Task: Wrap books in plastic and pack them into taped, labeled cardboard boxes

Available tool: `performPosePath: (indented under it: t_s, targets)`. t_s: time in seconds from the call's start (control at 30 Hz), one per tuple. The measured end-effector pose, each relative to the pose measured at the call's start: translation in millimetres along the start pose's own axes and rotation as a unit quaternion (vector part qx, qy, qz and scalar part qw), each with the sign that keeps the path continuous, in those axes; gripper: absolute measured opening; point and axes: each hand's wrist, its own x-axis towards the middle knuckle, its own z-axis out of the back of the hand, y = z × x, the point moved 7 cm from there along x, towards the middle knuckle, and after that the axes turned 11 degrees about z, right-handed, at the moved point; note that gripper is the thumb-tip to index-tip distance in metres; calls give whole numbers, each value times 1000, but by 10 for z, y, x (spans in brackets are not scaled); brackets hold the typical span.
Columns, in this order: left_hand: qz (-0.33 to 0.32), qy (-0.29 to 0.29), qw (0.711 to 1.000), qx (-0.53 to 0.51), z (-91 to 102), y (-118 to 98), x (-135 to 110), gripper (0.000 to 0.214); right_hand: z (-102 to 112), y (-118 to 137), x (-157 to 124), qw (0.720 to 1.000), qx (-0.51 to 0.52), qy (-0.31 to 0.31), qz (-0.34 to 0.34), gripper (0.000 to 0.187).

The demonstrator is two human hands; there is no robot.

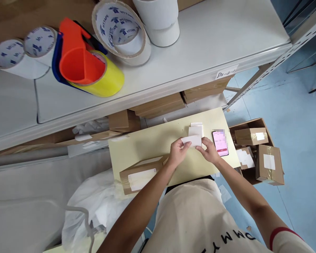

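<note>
Both hands hold a small white paper slip (193,141) over the pale yellow table (158,141). My left hand (179,151) pinches its left end between thumb and fingers. At the right end, my right hand (209,150) has its thumb and fingertips closed on the edge. Just behind the slip lies a small stack of white slips (195,130). A phone (220,143) with a lit pink screen rests right of my right hand. Left of my left forearm sits a taped cardboard box (140,175) with a white label, partly hidden by the arm.
A grey shelf (200,38) crosses above the table, bearing tape rolls (121,30) and a red tape dispenser (77,56) with yellow tape. An open carton (252,124) of small boxes stands on the floor at right. White plastic bags (94,200) lie at left.
</note>
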Motion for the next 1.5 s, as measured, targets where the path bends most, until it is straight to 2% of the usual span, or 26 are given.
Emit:
performPosePath:
  t_s: [0.03, 0.1, 0.17, 0.2, 0.23, 0.27, 0.3, 0.37, 0.4, 0.43, 0.5, 0.57, 0.77, 0.97, 1.03, 1.1, 1.27, 1.33, 1.4, 1.5]
  targets:
    - [7, -13, 1000, -19, 70, -39, 30, 34, -29, 0, 46, 1000, -9, 20, 6, 30]
    - [-12, -96, 994, -42, 303, -142, 41, 40, -91, -15, 116, 998, -36, 53, 12, 31]
    - [-86, -213, 973, 7, 558, -321, -66, 53, -159, -12, 167, 993, -79, 81, 17, 32]
    - [-138, -254, 955, 65, 629, -442, -155, 61, -197, 8, 188, 990, -103, 97, 23, 31]
    - [-190, -263, 935, 141, 628, -566, -241, 67, -241, 41, 207, 985, -125, 117, 33, 29]
    - [-235, -234, 916, 226, 554, -668, -307, 67, -288, 85, 223, 979, -144, 138, 46, 27]
    - [-268, -174, 896, 308, 429, -727, -354, 60, -334, 133, 236, 973, -159, 158, 60, 26]
    - [-286, -32, 854, 434, 168, -725, -417, 34, -407, 215, 252, 962, -176, 190, 84, 24]
    - [-276, 20, 835, 475, 79, -693, -430, 23, -428, 238, 255, 960, -178, 198, 88, 24]
    - [-260, 52, 822, 504, 27, -663, -426, 19, -437, 244, 254, 960, -174, 201, 87, 23]
    - [-226, 74, 811, 534, -3, -616, -383, 21, -433, 214, 236, 966, -149, 199, 74, 23]
    - [-198, 86, 817, 535, 6, -573, -322, 27, -408, 152, 204, 974, -115, 187, 59, 22]
    - [-136, 99, 882, 440, 53, -416, -180, 27, -329, 21, 124, 985, -62, 149, 57, 19]
    - [-117, 84, 895, 422, 35, -223, -183, 26, -334, 40, 96, 986, -39, 147, 66, 25]
    - [-110, 55, 908, 400, 136, -201, -148, 25, -314, 8, 61, 986, -32, 147, 67, 26]
    - [-97, 12, 925, 366, 315, -214, -80, 24, -249, -83, 6, 989, -32, 131, 56, 28]
    - [-89, -74, 965, 234, 765, -365, 22, 23, -32, -344, -156, 994, -67, 85, 2, 31]
    - [-75, -95, 982, 147, 859, -399, -14, 27, 7, -286, -178, 994, -78, 70, -4, 37]
    - [-45, -96, 993, 58, 870, -382, -92, 33, -6, -104, -164, 998, -55, 41, -6, 59]
    - [-4, -81, 996, -46, 796, -342, -294, 44, -206, 312, -99, 997, 77, 9, -3, 80]
